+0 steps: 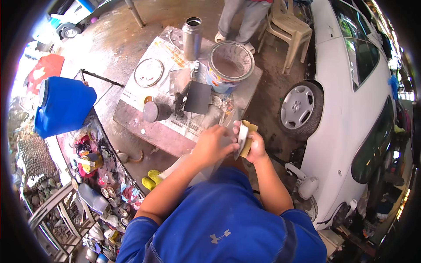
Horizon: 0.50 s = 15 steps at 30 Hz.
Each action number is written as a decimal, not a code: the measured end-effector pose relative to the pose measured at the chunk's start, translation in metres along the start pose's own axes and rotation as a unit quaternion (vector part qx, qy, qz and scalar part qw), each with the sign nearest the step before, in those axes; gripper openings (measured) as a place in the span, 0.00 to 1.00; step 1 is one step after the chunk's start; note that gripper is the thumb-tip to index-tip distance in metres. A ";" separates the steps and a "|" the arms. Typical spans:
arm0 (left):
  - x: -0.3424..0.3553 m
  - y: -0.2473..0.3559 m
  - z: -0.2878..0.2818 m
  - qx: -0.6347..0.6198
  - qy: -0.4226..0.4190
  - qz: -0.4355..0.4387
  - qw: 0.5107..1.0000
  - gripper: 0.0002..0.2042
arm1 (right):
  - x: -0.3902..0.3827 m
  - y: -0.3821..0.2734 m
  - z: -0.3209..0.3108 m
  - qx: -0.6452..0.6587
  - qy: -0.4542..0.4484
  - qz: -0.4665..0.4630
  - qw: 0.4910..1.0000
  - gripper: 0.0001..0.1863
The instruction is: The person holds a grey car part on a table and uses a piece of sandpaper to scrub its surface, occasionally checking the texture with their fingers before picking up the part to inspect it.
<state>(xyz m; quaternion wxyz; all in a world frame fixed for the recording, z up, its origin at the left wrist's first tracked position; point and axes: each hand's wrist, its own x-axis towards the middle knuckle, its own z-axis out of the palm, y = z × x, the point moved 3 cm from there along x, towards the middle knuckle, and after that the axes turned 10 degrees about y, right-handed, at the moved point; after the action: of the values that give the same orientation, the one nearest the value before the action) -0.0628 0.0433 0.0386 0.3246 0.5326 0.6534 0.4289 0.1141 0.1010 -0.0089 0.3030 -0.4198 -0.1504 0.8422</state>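
Note:
My right hand [255, 147] grips a folded piece of yellow sandpaper [247, 127] with a pale grey flat piece [242, 139] against it. My left hand [212, 144] is beside it, fingers curled at that piece; what they hold is unclear. Behind them, a low table [127, 114] with newspaper bears a dark grey square sheet [197, 98], a grey cylindrical container [155, 111], a round lid [148, 72], a steel flask [192, 39] and an open bucket [229, 65] with pinkish-grey content.
A white car [337, 153] lines the right side. A person [239, 22] stands past the table beside stacked plastic chairs [289, 35]. At left are a blue jerrycan [66, 107] and a bench cluttered with cans [92, 162]. Yellow clogs [151, 179] lie on the floor.

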 end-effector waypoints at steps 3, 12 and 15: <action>-0.008 0.005 0.012 -0.032 0.009 0.017 0.999 0.14 | 0.000 0.006 -0.003 0.059 -0.005 0.024 0.998 0.32; -0.016 0.008 0.020 -0.207 0.055 -0.131 0.968 0.10 | -0.009 0.017 0.027 -0.091 0.048 -0.069 0.992 0.28; -0.017 0.002 0.015 -0.200 0.068 -0.186 0.960 0.11 | -0.004 0.010 0.014 -0.244 0.030 -0.186 0.951 0.14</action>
<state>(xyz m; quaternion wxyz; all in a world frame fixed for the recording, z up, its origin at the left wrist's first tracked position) -0.0447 0.0298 0.0337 0.4536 0.2954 0.6625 0.5179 0.1008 0.0911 -0.0029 0.3465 -0.4705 -0.4176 0.6959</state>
